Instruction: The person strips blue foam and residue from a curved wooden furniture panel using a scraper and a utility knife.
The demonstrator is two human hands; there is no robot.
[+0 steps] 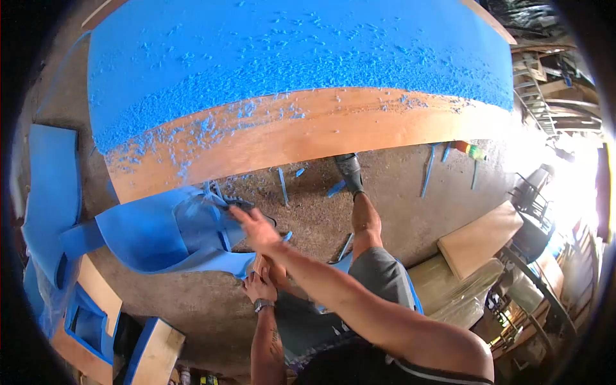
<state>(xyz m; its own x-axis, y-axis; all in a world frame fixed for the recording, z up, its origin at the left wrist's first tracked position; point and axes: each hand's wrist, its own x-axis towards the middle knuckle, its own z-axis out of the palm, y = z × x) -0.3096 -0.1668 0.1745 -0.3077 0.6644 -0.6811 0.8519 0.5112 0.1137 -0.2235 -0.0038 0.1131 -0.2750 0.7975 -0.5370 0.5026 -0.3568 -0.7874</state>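
Observation:
My right hand (259,232) reaches forward below the near edge of a large board, blurred by motion. Its fingers seem closed on a dark, thin thing that I cannot make out, over a pile of blue foam pieces (144,234). My left hand (260,287), with a watch on its wrist, rests on my bent leg, fingers spread. The wooden board (308,131) has a curved bare strip along its near side. Beyond that strip lies a blue foam sheet (295,35), strewn with blue shavings (212,83) that thicken along its curved edge.
Blue foam offcuts and strips (428,170) lie on the concrete floor (404,218). At left stand a blue foam panel (52,173) and wooden pieces. To the right are a wooden board (481,240) and a plastic-wrapped bundle (462,295). A ladder (538,96) lies farther back.

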